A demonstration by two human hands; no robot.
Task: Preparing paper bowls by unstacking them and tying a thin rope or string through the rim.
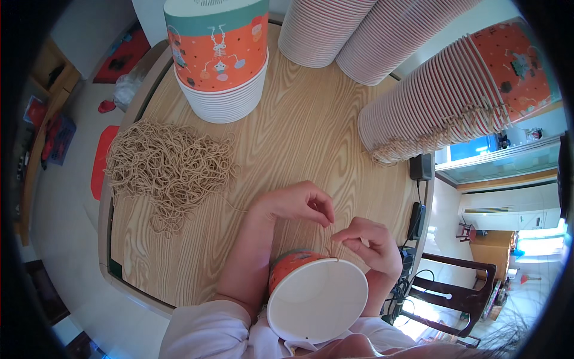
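Note:
A paper bucket (pixel 317 302), white inside and orange with a green band outside, leans against my body with its mouth facing up. A thin tan cord (pixel 332 250) rises from the far edge of its rim. Above that rim my left hand (pixel 297 202) pinches the cord between thumb and fingertips. My right hand (pixel 372 242) is close beside it, thumb and forefinger closed at the same cord; the exact grip is too small to see. A small dark hole shows in the rim's near side. Neither hand touches the bucket's wall.
A heap of loose tan cords (pixel 170 167) lies at the left. Behind it, a stack of orange buckets (pixel 221 66) stands upside down. Tall white-rimmed stacks (pixel 326 30) rise at the back; another stack (pixel 436 90) at right carries knotted cords (pixel 442 134). Black adapters (pixel 420 167) line the right edge.

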